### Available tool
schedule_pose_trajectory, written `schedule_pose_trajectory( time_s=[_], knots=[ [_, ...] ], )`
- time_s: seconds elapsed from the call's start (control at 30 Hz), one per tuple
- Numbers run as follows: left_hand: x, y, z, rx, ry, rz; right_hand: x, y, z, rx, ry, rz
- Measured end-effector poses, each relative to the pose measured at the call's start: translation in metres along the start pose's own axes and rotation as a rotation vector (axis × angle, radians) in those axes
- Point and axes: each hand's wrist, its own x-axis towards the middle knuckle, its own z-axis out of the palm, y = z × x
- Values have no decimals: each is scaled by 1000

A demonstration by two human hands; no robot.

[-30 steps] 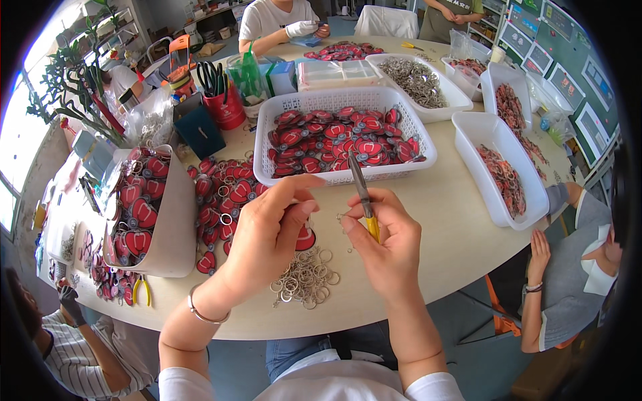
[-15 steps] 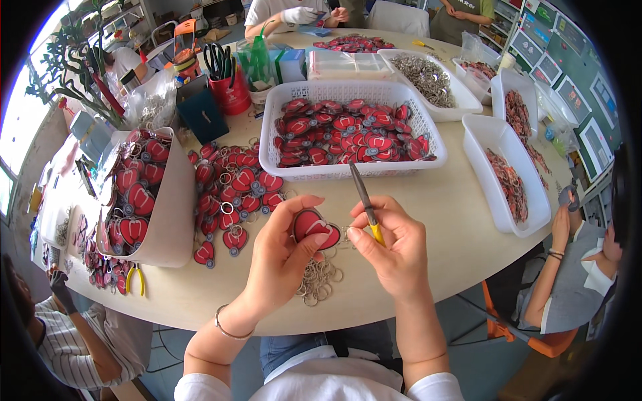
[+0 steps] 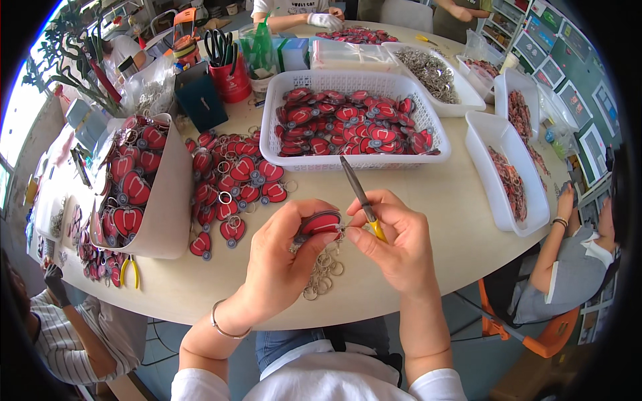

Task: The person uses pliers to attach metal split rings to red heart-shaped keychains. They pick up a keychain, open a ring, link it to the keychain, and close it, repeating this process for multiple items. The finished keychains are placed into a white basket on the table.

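Note:
My left hand (image 3: 277,264) pinches a red, dark-edged, heart-like charm (image 3: 321,222) between thumb and fingers. The charm is tilted, with its narrow end toward my right hand (image 3: 401,250). That hand is closed round yellow-handled pliers (image 3: 356,184), whose dark jaws point up and away. My right thumb and fingertip also meet at the charm's end, on a small metal piece too fine to make out. Just below lie loose metal key rings (image 3: 325,275) on the table. Straight ahead, a white basket (image 3: 361,161) holds many similar charms.
Ringed charms (image 3: 231,177) lie heaped at the left, beside a filled beige tub (image 3: 168,207). Another yellow-handled tool (image 3: 131,271) rests near the table edge. White trays (image 3: 478,154) of small parts stand at the right. Co-workers sit left and right and at the far side.
My hands have come together. The charm has turned from face-up to a slant, and its end now touches my right fingertips. The pliers stay in my right hand.

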Motion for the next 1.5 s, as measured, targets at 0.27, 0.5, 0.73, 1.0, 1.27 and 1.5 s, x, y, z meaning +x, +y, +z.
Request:
schedule_pose_trajectory(
  time_s=[0.27, 0.5, 0.73, 1.0, 1.27, 1.5],
  knots=[
    [1, -4, -3, 61, -26, 59, 1, -1, -1, 81, -38, 33],
    [2, -3, -4, -52, -43, -2, 1, -2, -2, 61, -60, 37],
    [6, -5, -9, -21, -77, 63, 6, -10, -4, -64, -124, -12],
    [7, -5, -12, 113, -15, 403, 0, -22, 1, -149, -133, -113],
    [7, -4, -15, 150, 10, 574, -1, -29, 4, 6, -227, -35],
    [-8, 6, -15, 325, 76, 698, -9, -35, 7, 121, -268, -30]
  ],
)
